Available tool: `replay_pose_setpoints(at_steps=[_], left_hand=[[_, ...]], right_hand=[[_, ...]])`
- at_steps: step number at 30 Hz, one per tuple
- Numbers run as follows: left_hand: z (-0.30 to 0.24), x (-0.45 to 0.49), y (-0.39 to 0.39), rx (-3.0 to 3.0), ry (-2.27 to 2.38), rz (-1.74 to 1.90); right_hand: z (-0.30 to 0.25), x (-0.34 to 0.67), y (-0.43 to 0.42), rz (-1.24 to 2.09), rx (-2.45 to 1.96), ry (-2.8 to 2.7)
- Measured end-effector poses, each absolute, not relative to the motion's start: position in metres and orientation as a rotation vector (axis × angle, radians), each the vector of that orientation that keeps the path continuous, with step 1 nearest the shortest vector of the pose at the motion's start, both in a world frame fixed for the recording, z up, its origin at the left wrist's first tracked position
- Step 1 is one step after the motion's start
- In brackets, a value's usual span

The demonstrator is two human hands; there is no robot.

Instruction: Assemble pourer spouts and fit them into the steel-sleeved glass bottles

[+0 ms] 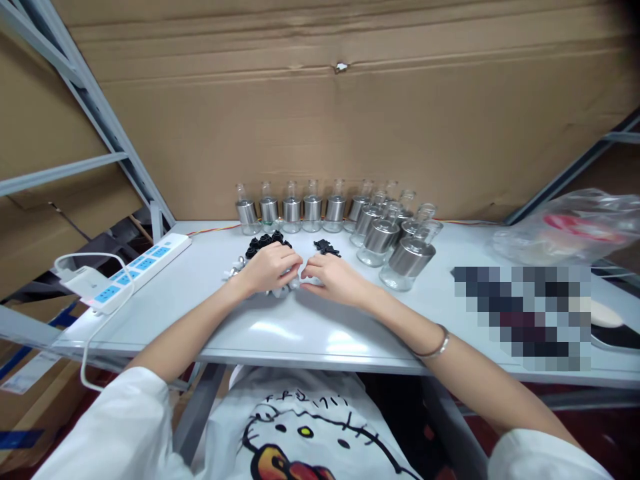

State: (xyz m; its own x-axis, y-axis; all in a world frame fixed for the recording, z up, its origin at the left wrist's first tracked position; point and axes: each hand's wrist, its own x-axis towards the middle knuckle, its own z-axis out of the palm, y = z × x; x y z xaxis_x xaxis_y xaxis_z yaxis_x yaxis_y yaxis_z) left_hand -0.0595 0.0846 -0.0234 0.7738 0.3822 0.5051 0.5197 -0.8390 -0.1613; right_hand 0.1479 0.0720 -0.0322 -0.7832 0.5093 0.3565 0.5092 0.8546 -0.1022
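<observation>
My left hand (273, 268) is closed in a pinch above a loose heap of small whitish plastic pieces (283, 292). Fingertip to fingertip with it, my right hand (331, 277) also has its fingers drawn together. Whatever sits between them is too small and hidden to name. Just behind my left hand lies a pile of black round caps (264, 243). A smaller cluster of thin black parts (326, 248) is behind my right hand. Some shiny pieces (236, 268) show by my left wrist.
Several clear glass bottles with metal sleeves (313, 205) line the back and curve forward on the right. A white power strip (145, 267) with a charger and cable lies left. At the right are a clear plastic bag (565, 227) and a blurred-out item (525, 317).
</observation>
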Motion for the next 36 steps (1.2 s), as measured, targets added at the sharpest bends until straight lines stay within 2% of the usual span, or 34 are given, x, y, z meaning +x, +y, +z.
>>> replay_pose_setpoints(at_steps=[9,14,26,36], left_hand=[[-0.033,-0.069,0.093,-2.897,-0.975,-0.469],[-0.032,-0.07,0.091,-2.947,-1.099,-0.463],[-0.034,-0.07,0.095,-3.059,-1.152,-0.483],[-0.03,-0.068,0.09,-2.997,-0.985,-0.673]], right_hand=[[-0.036,0.129,0.06,0.039,-1.137,-2.655],[-0.035,0.128,0.064,0.127,-1.133,-2.647],[-0.032,0.147,0.067,0.105,-1.091,-2.623],[-0.026,0.147,0.064,0.237,-0.967,-2.324]])
